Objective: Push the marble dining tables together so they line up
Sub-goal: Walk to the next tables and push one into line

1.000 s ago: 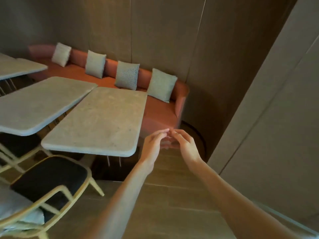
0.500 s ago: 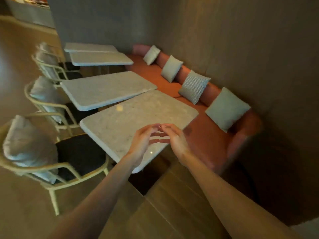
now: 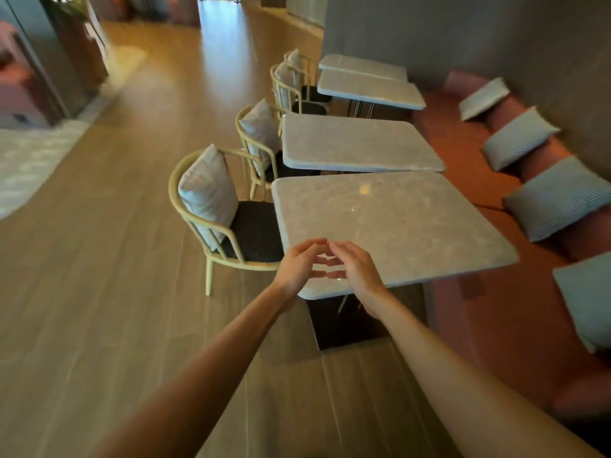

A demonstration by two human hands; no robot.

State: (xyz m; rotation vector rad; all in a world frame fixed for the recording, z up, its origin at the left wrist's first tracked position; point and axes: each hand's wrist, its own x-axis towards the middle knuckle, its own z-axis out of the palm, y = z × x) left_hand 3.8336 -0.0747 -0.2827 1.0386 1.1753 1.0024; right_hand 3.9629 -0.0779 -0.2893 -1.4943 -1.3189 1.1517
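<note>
Both forearms are bare, no sleeves in view; the left hand [image 3: 299, 264] and right hand [image 3: 355, 267] wear nothing.

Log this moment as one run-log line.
left hand: open, empty | right hand: open, empty | nearest marble table: untouched | next table: misaligned

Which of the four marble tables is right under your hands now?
The nearest table, the largest in view; both hands hover over its near corner, touching nothing. The other three sit farther along the bench.
</note>
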